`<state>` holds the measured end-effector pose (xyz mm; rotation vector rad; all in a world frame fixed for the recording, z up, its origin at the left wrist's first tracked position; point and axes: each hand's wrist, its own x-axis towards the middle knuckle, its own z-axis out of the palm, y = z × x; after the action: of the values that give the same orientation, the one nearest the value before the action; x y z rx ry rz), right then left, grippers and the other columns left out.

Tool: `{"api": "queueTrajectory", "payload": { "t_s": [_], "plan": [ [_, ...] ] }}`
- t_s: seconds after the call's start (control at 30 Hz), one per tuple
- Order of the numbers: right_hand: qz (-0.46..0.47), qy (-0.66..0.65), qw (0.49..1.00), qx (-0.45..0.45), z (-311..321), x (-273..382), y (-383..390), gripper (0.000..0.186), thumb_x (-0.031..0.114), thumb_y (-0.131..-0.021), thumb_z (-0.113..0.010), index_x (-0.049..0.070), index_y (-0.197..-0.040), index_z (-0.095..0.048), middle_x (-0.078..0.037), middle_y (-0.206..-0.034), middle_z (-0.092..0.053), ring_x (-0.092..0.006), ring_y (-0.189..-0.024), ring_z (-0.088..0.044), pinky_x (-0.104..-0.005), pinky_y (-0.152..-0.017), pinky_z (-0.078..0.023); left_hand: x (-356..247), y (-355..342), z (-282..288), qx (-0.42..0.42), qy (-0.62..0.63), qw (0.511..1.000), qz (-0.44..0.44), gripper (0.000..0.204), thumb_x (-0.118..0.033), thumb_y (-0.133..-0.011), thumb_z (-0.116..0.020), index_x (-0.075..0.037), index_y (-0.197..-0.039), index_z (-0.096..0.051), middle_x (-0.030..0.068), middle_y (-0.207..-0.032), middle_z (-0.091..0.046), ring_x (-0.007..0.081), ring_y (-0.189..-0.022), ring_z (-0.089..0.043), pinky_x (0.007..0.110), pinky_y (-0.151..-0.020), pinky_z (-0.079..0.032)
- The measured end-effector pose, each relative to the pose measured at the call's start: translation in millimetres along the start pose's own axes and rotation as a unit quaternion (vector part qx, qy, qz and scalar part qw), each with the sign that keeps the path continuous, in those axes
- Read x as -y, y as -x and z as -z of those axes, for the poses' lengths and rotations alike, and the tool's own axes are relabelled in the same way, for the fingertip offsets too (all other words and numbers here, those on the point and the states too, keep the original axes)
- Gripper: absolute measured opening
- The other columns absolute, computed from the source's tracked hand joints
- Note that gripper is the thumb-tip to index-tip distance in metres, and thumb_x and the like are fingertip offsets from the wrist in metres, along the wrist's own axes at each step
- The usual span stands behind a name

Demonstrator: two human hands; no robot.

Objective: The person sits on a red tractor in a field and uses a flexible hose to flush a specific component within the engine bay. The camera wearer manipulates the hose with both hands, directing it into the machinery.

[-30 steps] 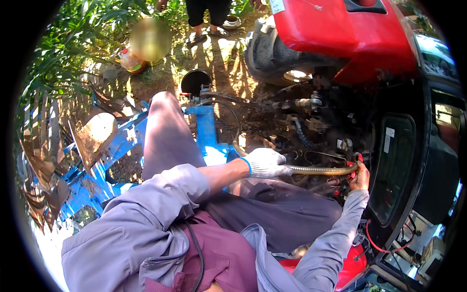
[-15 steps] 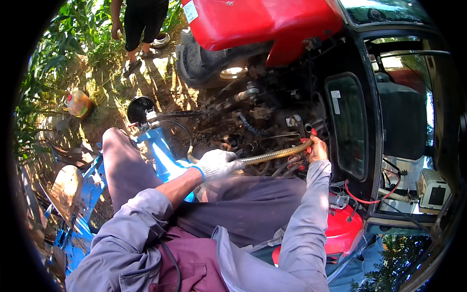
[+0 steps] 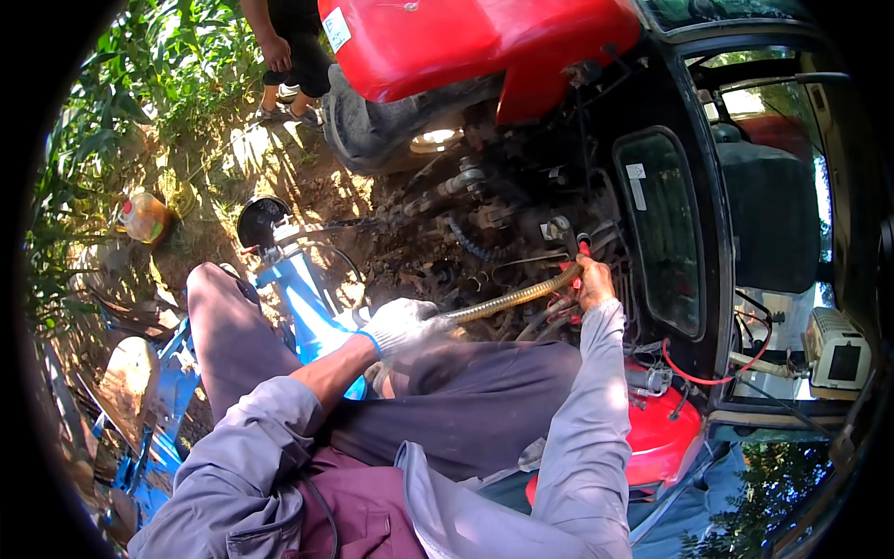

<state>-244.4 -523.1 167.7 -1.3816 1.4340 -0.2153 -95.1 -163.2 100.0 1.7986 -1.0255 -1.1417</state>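
Note:
A ribbed, yellowish-brown hose (image 3: 517, 298) runs across between my hands. My left hand (image 3: 405, 326), in a white knit glove, is closed around its left end, slightly blurred. My bare right hand (image 3: 596, 282) grips the hose's other end, beside a red fitting (image 3: 584, 246) among the machine's pipes. Whether those fingers also hold the fitting I cannot tell. Below the hose lie dark, dusty mechanical parts (image 3: 484, 242) at the rear of a tractor.
A red fender (image 3: 484, 42) hangs over a big tyre (image 3: 372, 116). The cab's window (image 3: 656, 233) stands to the right. Under my left arm is a blue metal frame (image 3: 303, 293). A plastic jug (image 3: 146, 217) sits on the soil. A person (image 3: 289, 56) stands near corn plants (image 3: 140, 84).
The view has shifted slightly, so the tractor appears further left. Both hands keep their hold on the hose. The person at the top has moved to the right.

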Motion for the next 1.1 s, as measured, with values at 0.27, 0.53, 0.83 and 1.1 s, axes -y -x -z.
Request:
{"api": "queueTrajectory", "payload": {
  "t_s": [0.27, 0.53, 0.83, 1.1],
  "plan": [
    [0.014, 0.006, 0.999, -0.033, -19, 10, 15, 0.025, 0.024, -0.087, -0.057, 0.001, -0.075, -0.057, -0.006, -0.055, -0.05, -0.0164, -0.043, -0.046, -0.0321, -0.039, -0.038, 8, -3, -5, -0.02, -0.005, 1.0, -0.014, 0.051, -0.053, -0.09, -0.05, -0.005, -0.091, -0.067, 0.0192, -0.076, -0.064, 0.0355, -0.076, -0.063, 0.043, -0.07, -0.047],
    [-0.005, 0.072, 0.997, -0.02, -12, 6, 10, 0.024, 0.029, -0.086, -0.059, 0.005, -0.083, -0.06, -0.004, -0.068, -0.058, -0.0162, -0.053, -0.052, -0.0334, -0.045, -0.04, 14, -4, -9, -0.041, -0.02, 0.998, -0.034, 0.048, -0.05, -0.09, -0.05, -0.005, -0.09, -0.069, 0.0188, -0.075, -0.065, 0.035, -0.074, -0.063, 0.042, -0.069, -0.048],
    [0.009, 0.055, 0.998, -0.028, -18, 11, 17, 0.026, 0.029, -0.085, -0.061, 0.004, -0.082, -0.061, -0.006, -0.068, -0.058, -0.0178, -0.051, -0.053, -0.0322, -0.043, -0.039, 11, -3, -6, -0.017, 0.012, 1.0, -0.023, 0.046, -0.048, -0.09, -0.051, -0.006, -0.093, -0.07, 0.0195, -0.079, -0.066, 0.035, -0.077, -0.064, 0.042, -0.072, -0.048],
    [0.013, 0.051, 0.998, -0.03, -12, 9, 10, 0.025, 0.029, -0.085, -0.062, 0.005, -0.083, -0.06, -0.006, -0.071, -0.059, -0.0185, -0.055, -0.055, -0.0315, -0.045, -0.041, 4, -2, -4, -0.012, 0.006, 1.0, -0.003, 0.053, -0.052, -0.089, -0.051, -0.003, -0.101, -0.068, 0.02, -0.079, -0.066, 0.0346, -0.078, -0.064, 0.042, -0.072, -0.048]
  ]
}}
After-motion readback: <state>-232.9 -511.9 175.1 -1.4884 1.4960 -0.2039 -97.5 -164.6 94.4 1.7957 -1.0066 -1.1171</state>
